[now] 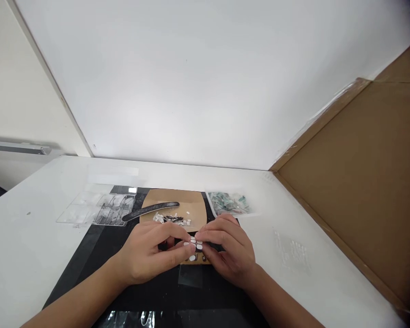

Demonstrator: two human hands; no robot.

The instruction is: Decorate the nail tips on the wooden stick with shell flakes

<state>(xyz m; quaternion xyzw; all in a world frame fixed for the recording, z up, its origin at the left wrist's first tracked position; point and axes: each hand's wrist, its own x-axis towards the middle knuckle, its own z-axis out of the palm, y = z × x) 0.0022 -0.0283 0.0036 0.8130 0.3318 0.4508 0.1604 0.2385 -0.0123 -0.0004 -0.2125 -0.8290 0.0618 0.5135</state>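
Observation:
Small white oval pieces (199,246) sit in rows on a dark strip between my hands. My left hand (153,253) pinches the strip from the left, thumb and index finger on the white pieces. From the right, my right hand (227,248) grips the same strip with its fingertips. Just below lies a small tan block (200,260) with a white oval and dark marks on it, partly covered by the hands. Behind the hands, loose white pieces and dark bits (172,220) lie on a brown board (194,207).
A curved black file (151,210) crosses the board's left side. Farther left is a clear compartment box (111,212). A white tray (210,205) of greenish packets stands behind my right hand. Everything central rests on a black mat (150,296); cardboard (355,182) stands at right.

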